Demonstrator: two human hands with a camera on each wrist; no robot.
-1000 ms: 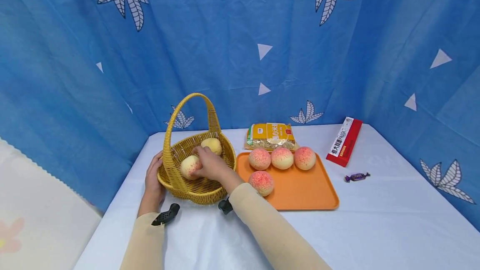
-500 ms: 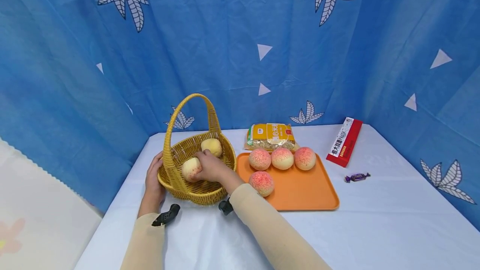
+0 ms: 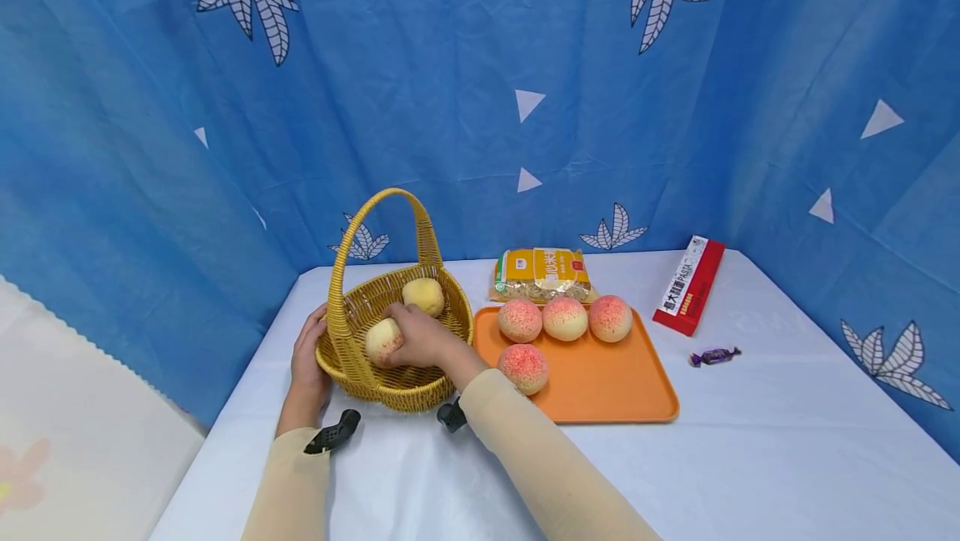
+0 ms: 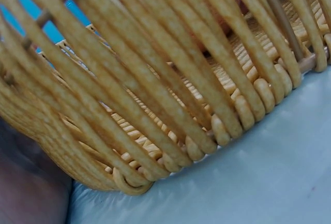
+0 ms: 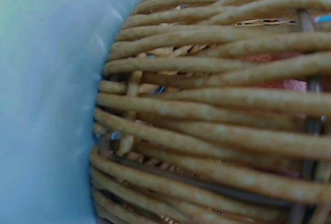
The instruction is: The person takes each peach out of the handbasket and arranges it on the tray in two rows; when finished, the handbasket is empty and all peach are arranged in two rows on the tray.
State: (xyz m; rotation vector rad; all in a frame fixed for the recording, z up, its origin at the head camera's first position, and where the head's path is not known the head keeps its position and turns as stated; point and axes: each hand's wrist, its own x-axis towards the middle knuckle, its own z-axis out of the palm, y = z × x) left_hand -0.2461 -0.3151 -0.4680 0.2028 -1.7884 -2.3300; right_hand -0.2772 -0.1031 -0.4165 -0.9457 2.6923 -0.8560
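Note:
A peach (image 3: 383, 342), pale with red speckles, is gripped by my right hand (image 3: 422, 338) low inside the yellow wicker basket (image 3: 420, 395). Another pale yellow peach (image 3: 423, 296) lies behind that hand in the basket. My left hand (image 3: 306, 368) holds the basket's left side near the base of its tall handle; part of its fingers is hidden by the wicker. In the left wrist view the woven wall (image 4: 155, 89) fills most of the picture. Through the basket wall (image 5: 217, 105) in the right wrist view, a little red shows.
Right of the basket, an orange tray (image 3: 607, 383) bears several pink-red peaches (image 3: 565, 318). Behind it lies a yellow grain bag (image 3: 542, 273). Farther right are a red pasta box (image 3: 690, 284) and a purple wrapped candy (image 3: 715, 356). Blue curtain (image 3: 480, 107) encloses the back.
The peach in my right hand has shifted slightly right and turned, showing less red on its top. My left hand and the basket stay in place.

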